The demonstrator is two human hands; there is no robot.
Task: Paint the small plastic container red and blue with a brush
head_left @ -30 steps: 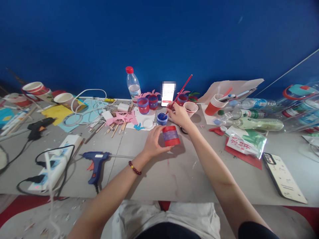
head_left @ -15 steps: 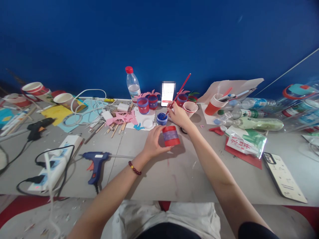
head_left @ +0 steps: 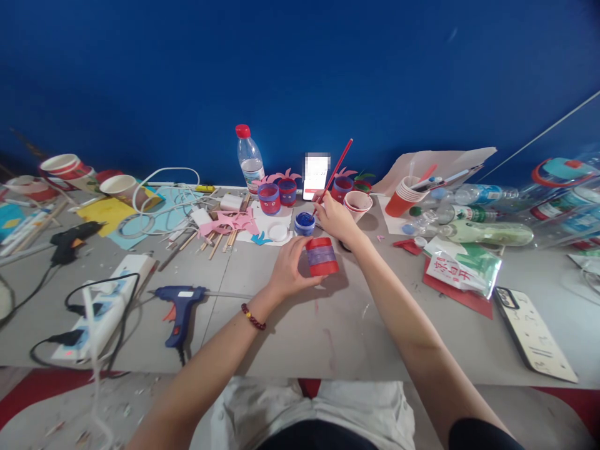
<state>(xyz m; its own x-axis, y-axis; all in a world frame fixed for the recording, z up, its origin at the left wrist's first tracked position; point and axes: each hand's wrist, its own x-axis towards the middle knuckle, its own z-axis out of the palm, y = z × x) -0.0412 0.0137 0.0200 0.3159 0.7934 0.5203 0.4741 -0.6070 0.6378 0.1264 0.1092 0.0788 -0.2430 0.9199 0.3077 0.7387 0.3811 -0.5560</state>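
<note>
My left hand point(head_left: 288, 265) is closed around a small red cup point(head_left: 321, 256) with a purple painted band, tilted above the table. Between the fingers of my right hand point(head_left: 335, 215) is a red paintbrush point(head_left: 338, 167), handle leaning up to the right. Its lower end is at the mouth of a jar of blue paint point(head_left: 304, 224); the bristles are hard to make out. Left of the jar lies a white lid point(head_left: 278, 233) beside a blue paper cutout point(head_left: 260, 239). Decorated red and purple cups point(head_left: 269, 199) stand behind, along with a lit phone point(head_left: 315, 176).
A blue glue gun point(head_left: 180, 312) and a white power strip point(head_left: 105, 309) with cables lie on the left. Pink paper scraps point(head_left: 229, 223) cover wooden sticks. At right are stacked paper cups point(head_left: 404, 197), plastic bottles point(head_left: 487, 232) and another phone point(head_left: 537, 334). A red-capped bottle point(head_left: 250, 159) stands behind.
The brush's upper end has swung slightly left, making the brush a little more upright, with my right hand shifting slightly. My left hand and the red cup stay nearly still.
</note>
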